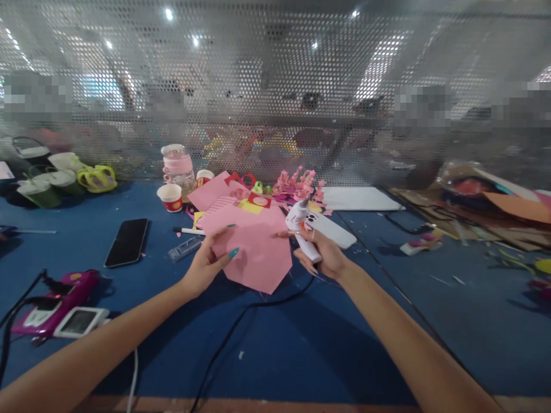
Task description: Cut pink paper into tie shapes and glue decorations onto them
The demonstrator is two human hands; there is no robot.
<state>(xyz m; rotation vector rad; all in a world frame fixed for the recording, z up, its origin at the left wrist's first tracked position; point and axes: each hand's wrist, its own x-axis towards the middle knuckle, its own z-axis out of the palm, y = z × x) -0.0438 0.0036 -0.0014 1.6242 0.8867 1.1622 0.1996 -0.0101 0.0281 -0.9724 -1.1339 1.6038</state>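
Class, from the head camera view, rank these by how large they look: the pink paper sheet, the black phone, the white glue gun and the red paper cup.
1. pink paper sheet, held by the left hand
2. black phone
3. white glue gun, in the right hand; close to the phone, and partly hidden, so unsure
4. red paper cup, farthest away

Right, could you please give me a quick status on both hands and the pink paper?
Left hand gripping pink paper at its left edge. Right hand closed on white glue gun, fingertips touching paper. Black cord trails beneath.
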